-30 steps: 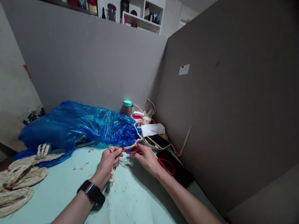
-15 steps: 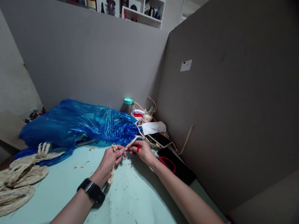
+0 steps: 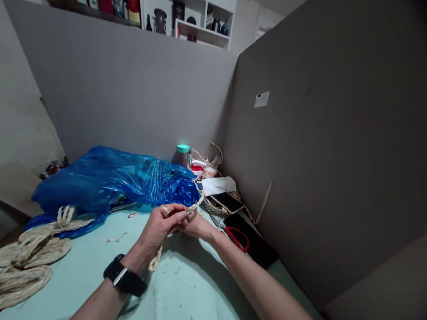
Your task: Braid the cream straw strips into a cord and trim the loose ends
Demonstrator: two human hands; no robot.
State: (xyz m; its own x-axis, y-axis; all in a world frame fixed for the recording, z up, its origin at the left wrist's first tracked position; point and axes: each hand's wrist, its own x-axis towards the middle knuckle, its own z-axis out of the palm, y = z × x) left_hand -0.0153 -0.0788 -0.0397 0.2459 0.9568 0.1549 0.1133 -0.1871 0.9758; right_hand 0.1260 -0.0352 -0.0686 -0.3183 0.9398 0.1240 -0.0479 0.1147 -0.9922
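Note:
A pale braided straw cord (image 3: pixel 156 261) runs through both hands above the table. One end dangles below my left hand (image 3: pixel 161 226), whose fingers are closed on the cord; a small loop shows by its knuckles. My right hand (image 3: pixel 196 226) meets the left, its fingers mostly hidden behind and under it, and the cord passes over it toward the basket. Past the right wrist lie scissors (image 3: pixel 237 238) with red handles, partly covered by that forearm. A black watch is on my left wrist.
A blue plastic bag (image 3: pixel 107 180) lies at the back. Bundled straw cords (image 3: pixel 39 250) sit at the left. In the corner, a basket (image 3: pixel 217 211) holds a phone (image 3: pixel 229 202) and white paper (image 3: pixel 219 185). A green-lidded jar (image 3: pixel 183 152) stands behind. Grey partitions (image 3: pixel 130 92) enclose the table.
My hands have come together, with the right hand turning under the left. The straight cord stretch between them and the basket has slackened into a curve. More of the scissors shows.

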